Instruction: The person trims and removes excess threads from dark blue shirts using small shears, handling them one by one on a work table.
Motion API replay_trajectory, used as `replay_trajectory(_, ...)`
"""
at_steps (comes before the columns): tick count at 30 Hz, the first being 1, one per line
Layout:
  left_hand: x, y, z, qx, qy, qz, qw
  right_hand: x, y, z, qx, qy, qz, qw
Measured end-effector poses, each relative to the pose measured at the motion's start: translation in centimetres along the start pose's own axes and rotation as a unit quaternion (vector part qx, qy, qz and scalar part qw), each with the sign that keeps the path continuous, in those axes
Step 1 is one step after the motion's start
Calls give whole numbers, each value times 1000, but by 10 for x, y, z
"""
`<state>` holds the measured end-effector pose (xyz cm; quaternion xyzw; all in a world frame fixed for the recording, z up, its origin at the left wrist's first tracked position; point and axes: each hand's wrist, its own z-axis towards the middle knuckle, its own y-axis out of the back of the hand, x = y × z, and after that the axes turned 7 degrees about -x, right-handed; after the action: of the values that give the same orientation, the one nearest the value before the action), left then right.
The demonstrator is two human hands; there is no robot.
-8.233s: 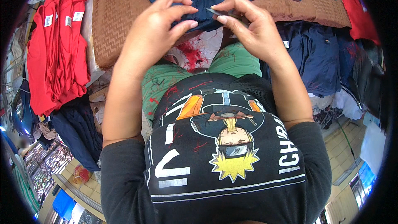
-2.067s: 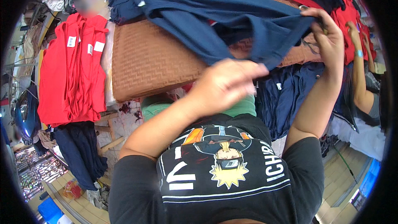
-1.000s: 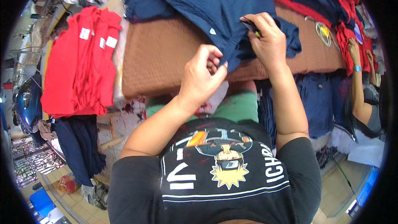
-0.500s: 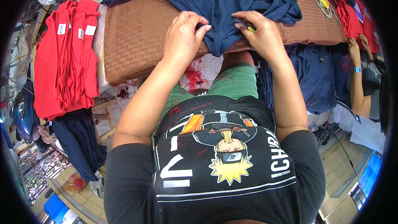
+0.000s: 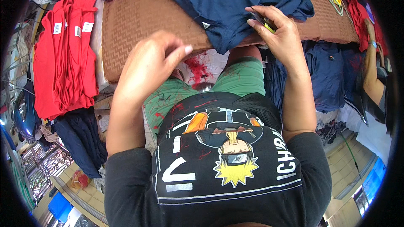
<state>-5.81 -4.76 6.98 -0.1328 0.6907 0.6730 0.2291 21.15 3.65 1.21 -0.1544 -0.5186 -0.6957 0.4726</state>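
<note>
A dark navy garment (image 5: 219, 21) lies over the brown padded surface, with its lower corner hanging over the near edge. A small white tag (image 5: 205, 25) shows on its cloth. My right hand (image 5: 280, 33) is closed around small yellow-handled thread snips (image 5: 268, 26), their dark blades pointing up and left, just over the garment's right side. Away from the cloth, my left hand (image 5: 149, 61) hovers by the padded surface's near edge. Its fingers are bent and a little blurred, the thumb apart from them, with nothing visible in them.
Red garments with white tags (image 5: 67, 59) hang at the left. The brown padded surface (image 5: 139, 21) spans in front of me. More navy garments (image 5: 322, 75) hang below it at the right. A coiled cord (image 5: 334, 2) lies far right, near another person's arm (image 5: 371, 67).
My left hand has let go of the navy garment and come back toward me to the left. My right hand has lifted off the cloth and turned, showing the thread snips.
</note>
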Motion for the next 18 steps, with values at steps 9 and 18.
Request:
replay_trajectory(9,9,-52,30,-267,-45,-28,962,31,-24,14,-11,33,70,997)
replay_trajectory(18,9,-52,19,-282,-99,-70,952,33,-52,4,19,68,107,992)
